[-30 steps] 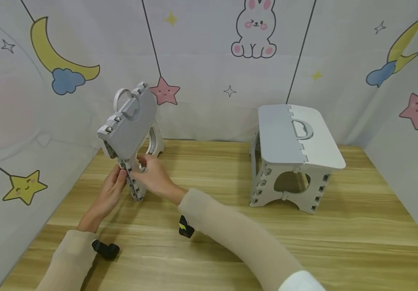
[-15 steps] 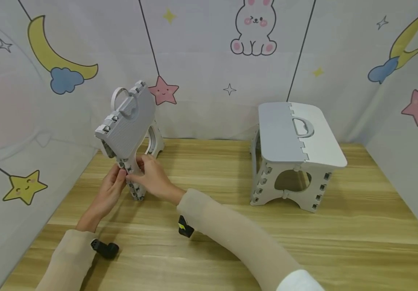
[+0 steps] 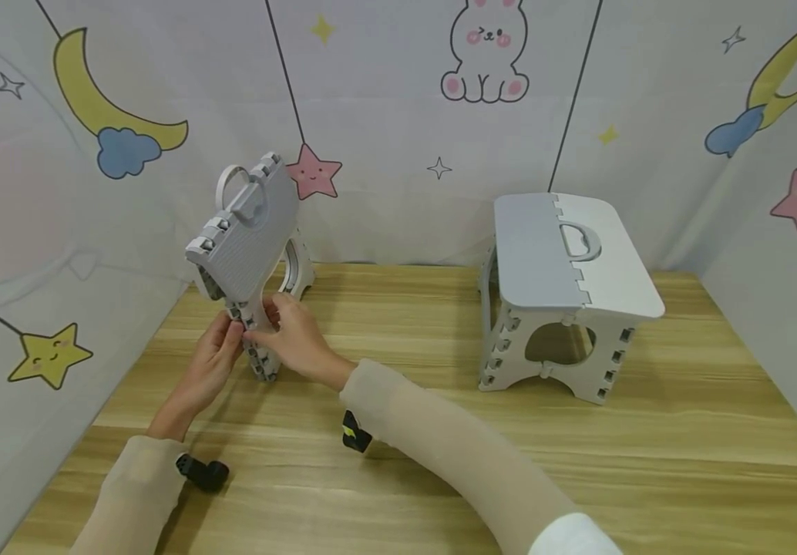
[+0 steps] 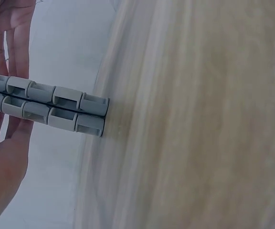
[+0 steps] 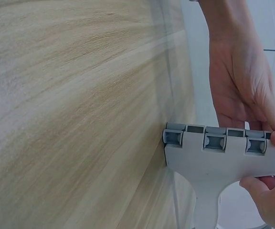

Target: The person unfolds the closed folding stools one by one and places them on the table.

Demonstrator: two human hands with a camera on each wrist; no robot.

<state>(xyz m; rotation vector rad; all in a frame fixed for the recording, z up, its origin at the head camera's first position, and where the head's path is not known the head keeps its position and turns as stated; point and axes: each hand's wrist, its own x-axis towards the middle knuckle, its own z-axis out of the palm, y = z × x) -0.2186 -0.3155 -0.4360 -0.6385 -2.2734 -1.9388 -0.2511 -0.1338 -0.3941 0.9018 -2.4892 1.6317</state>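
Observation:
A grey-and-white folding stool (image 3: 254,254) stands half folded at the left, its seat panels hanging down from a raised ridge with a loop handle (image 3: 232,185) on top. My left hand (image 3: 206,368) holds its near leg panel from the left, thumb by the hinge edge. From the right, my right hand (image 3: 296,339) pinches the same panel, its fingers reaching into the oval opening. The left wrist view shows two rows of hinge knuckles (image 4: 44,105) lying side by side between fingers and thumb. In the right wrist view the white leg panel (image 5: 214,162) is gripped near its cutout.
A second folding stool (image 3: 565,293) stands fully unfolded at the right, its handle (image 3: 582,243) lying on the seat. Both stools are on a wood-grain tabletop (image 3: 405,339). A printed fabric curtain (image 3: 385,92) encloses the back and sides.

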